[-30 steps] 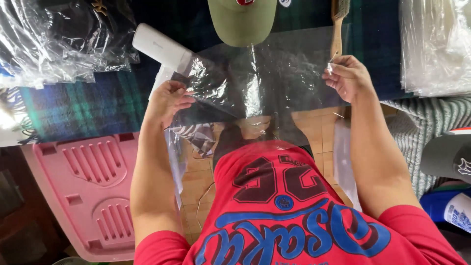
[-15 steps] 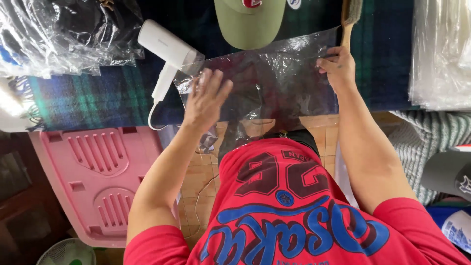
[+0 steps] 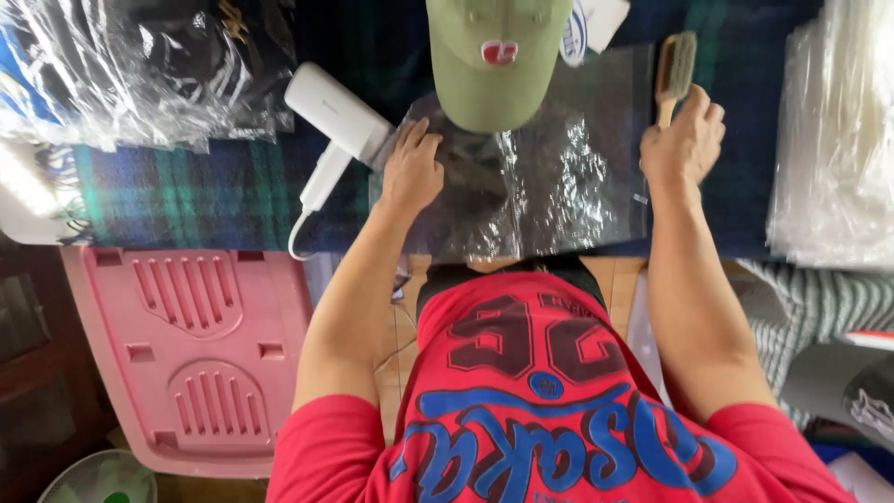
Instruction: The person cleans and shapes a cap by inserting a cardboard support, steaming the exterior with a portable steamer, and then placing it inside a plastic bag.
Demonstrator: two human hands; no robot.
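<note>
Bag (image 3: 559, 186), clear plastic and crinkled, lies flat at the near edge of the counter (image 3: 186, 186), which is covered in dark plaid cloth. The left hand (image 3: 412, 168) presses on the bag's left part, fingers spread apart and flat. The right hand (image 3: 684, 140) rests at the bag's right edge, fingers curled together; whether they pinch the plastic cannot be told. A green cap (image 3: 494, 56) lies across the bag's far edge. A brush (image 3: 675, 70) sits just beyond the right hand. A white dryer (image 3: 335, 121) lies just left of the bag. More plastic bags (image 3: 833, 140) are stacked at the right edge.
</note>
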